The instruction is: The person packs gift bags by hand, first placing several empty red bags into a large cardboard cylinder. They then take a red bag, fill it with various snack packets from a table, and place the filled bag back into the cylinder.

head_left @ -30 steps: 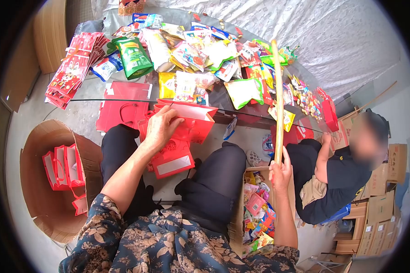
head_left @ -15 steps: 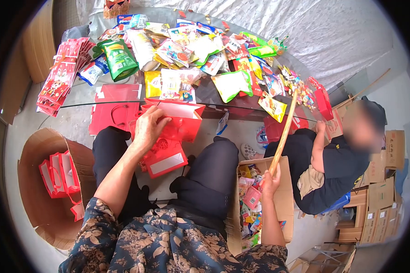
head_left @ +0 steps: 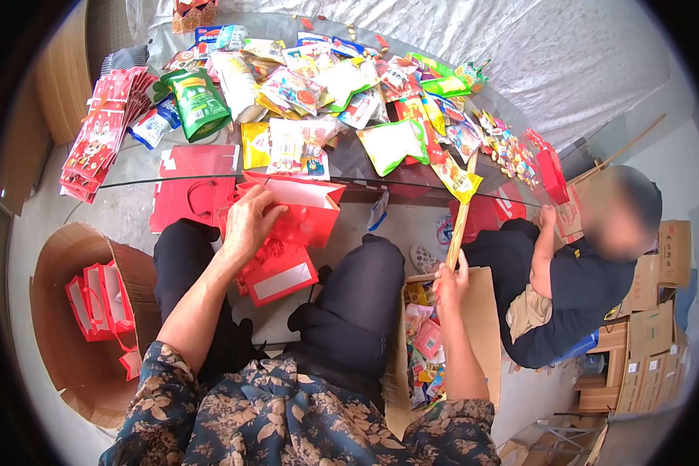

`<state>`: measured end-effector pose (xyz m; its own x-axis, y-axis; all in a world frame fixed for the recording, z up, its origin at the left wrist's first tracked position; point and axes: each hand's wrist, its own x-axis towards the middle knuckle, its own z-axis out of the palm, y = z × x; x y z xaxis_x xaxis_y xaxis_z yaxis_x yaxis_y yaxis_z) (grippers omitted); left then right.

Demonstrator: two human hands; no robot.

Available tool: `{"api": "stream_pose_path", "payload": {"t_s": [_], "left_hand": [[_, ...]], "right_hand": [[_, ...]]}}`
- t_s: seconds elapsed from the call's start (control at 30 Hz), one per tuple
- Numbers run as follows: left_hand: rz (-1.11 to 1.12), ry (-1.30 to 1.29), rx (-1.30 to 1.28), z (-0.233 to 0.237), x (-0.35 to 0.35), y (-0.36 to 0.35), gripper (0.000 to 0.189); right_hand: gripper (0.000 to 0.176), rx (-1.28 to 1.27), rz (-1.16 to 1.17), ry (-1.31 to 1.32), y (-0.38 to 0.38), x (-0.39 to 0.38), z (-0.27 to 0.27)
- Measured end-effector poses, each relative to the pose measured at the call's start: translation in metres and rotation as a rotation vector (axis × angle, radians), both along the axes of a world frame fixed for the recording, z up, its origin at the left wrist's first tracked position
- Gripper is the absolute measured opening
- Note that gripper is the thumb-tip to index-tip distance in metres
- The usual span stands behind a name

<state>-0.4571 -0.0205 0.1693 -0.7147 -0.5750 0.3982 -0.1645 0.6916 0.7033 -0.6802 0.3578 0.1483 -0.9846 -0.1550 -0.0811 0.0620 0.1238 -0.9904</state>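
Note:
My left hand (head_left: 250,225) pinches the rim of a red paper gift bag (head_left: 311,220), its open mouth facing the table edge. Below it, between my knees, another red bag (head_left: 282,268) shows a white panel. Closed around a wooden stick (head_left: 461,229) is my right hand (head_left: 450,286), with the stick's far end among the snacks on the glass table. A yellow snack packet (head_left: 458,179) lies across the stick near the table edge. Just left of it is a white-and-green packet (head_left: 394,146).
Snack packets (head_left: 291,89) are heaped on the glass table (head_left: 357,185), with red printed packets (head_left: 105,132) at left. A cardboard box (head_left: 66,373) at left holds red bags; another box (head_left: 483,334) at right holds sweets. A person in black (head_left: 582,272) sits at right.
My right hand has moved up and slightly left with the stick, whose tip has swung left. The yellow packet has shifted left and now overlaps the stick. My left hand stays on the bag.

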Motion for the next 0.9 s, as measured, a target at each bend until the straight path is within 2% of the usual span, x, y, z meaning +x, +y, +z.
{"api": "stream_pose_path", "payload": {"t_s": [0.2, 0.3, 0.43, 0.47, 0.57, 0.6, 0.63, 0.7, 0.77, 0.8, 0.9], "left_hand": [[-0.009, -0.05, 0.013, -0.001, 0.0, 0.0, 0.016], [-0.026, 0.041, -0.042, -0.008, -0.002, 0.0, 0.019], [-0.029, 0.042, -0.03, -0.007, -0.002, 0.001, 0.019], [-0.029, 0.035, -0.032, -0.006, -0.002, 0.0, 0.019], [-0.043, 0.0, -0.022, 0.001, 0.001, 0.0, 0.019], [-0.044, -0.016, -0.013, 0.003, 0.002, 0.0, 0.019], [-0.057, -0.005, -0.012, 0.003, 0.003, 0.002, 0.018], [-0.068, 0.008, -0.014, 0.004, 0.005, 0.001, 0.017], [-0.094, 0.011, -0.047, 0.003, 0.007, 0.001, 0.018], [-0.101, 0.008, -0.038, 0.001, 0.007, 0.002, 0.017], [-0.117, 0.044, -0.045, -0.004, 0.006, 0.002, 0.017]], "right_hand": [[0.069, 0.104, 0.102, -0.06, -0.041, -0.07, 0.035], [0.068, 0.073, 0.164, -0.057, -0.062, -0.108, 0.031], [0.061, 0.116, 0.139, -0.118, -0.076, -0.143, 0.023], [0.06, 0.145, 0.193, -0.103, -0.07, -0.154, 0.019], [0.055, 0.177, -0.032, 0.233, -0.054, -0.188, -0.023], [0.05, 0.327, -0.054, 0.469, -0.042, -0.195, -0.018], [0.045, 0.47, -0.06, 0.707, -0.038, -0.195, -0.014], [0.036, 0.459, -0.064, 0.793, -0.061, -0.15, 0.03], [0.033, 0.278, 0.136, 0.725, -0.081, -0.12, 0.049], [0.028, 0.252, 0.209, 0.725, -0.101, -0.091, 0.067], [0.024, 0.266, 0.433, 0.707, -0.145, -0.052, 0.076]]}}
